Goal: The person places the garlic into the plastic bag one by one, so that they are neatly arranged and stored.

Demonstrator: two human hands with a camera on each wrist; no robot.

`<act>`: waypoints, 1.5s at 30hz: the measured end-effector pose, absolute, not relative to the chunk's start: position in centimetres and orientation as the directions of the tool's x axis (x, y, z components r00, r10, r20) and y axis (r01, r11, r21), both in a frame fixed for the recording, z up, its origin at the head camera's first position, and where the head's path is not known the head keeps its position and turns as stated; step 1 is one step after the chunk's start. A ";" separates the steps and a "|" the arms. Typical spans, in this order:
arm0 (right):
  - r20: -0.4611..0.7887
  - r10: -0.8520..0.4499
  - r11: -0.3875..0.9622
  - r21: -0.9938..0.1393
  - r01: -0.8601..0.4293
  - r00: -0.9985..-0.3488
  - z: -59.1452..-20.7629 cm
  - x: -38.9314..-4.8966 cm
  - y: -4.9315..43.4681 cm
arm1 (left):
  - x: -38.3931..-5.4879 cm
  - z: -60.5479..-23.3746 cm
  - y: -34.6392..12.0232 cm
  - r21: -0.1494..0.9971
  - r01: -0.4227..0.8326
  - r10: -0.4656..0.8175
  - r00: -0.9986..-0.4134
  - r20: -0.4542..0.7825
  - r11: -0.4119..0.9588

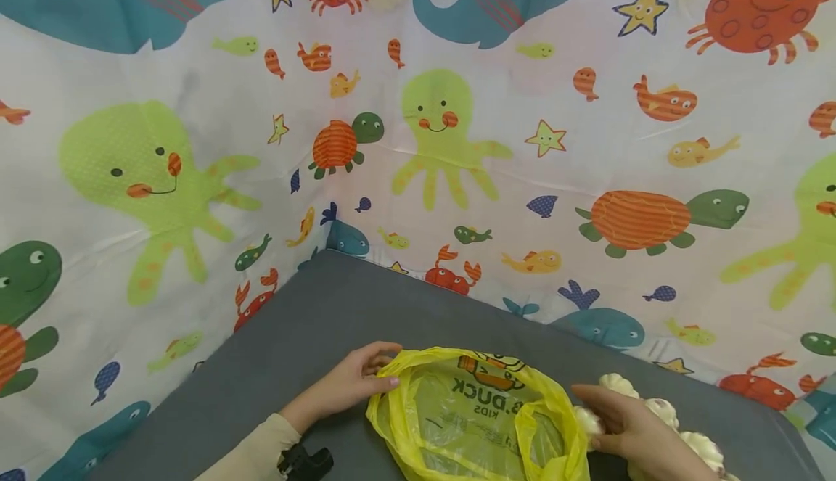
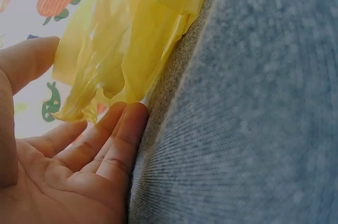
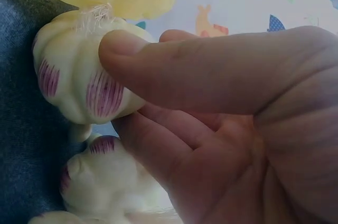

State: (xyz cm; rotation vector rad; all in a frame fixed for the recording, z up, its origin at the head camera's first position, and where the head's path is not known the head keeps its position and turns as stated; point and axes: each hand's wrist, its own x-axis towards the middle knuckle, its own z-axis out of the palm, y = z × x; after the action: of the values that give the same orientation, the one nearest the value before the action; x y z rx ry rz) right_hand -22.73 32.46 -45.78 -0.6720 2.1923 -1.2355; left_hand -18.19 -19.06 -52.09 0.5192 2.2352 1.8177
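A yellow plastic bag with a duck print and dark lettering stands with its mouth open on the grey surface. My left hand holds the bag's left rim, the thumb on one side and the fingers on the other, as the left wrist view also shows. Just right of the bag, my right hand grips a garlic bulb with purple streaks between thumb and fingers. More garlic bulbs lie behind and beside that hand, partly hidden by it.
A grey tabletop reaches back to a white curtain printed with sea animals, which encloses the far and left sides. A dark strap with a small device sits at the left wrist.
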 end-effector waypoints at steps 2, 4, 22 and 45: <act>-0.207 -0.651 0.462 -0.871 -0.165 -0.730 -46.0 -22.7 32.6 | -18.0 -52.0 -19.1 0.979 0.128 0.404 -0.913 0.053 0.159; -0.200 -0.659 0.477 -0.857 -0.197 -0.725 -46.1 -22.7 32.8 | -18.1 -52.0 -19.1 0.981 0.127 0.414 -0.909 0.055 0.147; -0.331 -0.580 0.625 -0.767 -0.146 -0.744 -46.8 -22.4 32.7 | -18.0 -52.8 -18.2 0.987 0.098 0.423 -0.905 0.035 0.127; -0.205 -0.555 0.559 -0.810 -0.178 -0.806 -44.1 -21.8 33.0 | -17.9 -52.3 -19.3 0.982 0.137 0.410 -0.909 0.072 0.132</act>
State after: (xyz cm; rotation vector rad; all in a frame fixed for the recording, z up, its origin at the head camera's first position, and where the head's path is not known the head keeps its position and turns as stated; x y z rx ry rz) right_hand -21.80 33.00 -44.09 -0.5921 2.3540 -1.1523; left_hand -17.87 -19.34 -52.30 0.5399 2.1913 1.8619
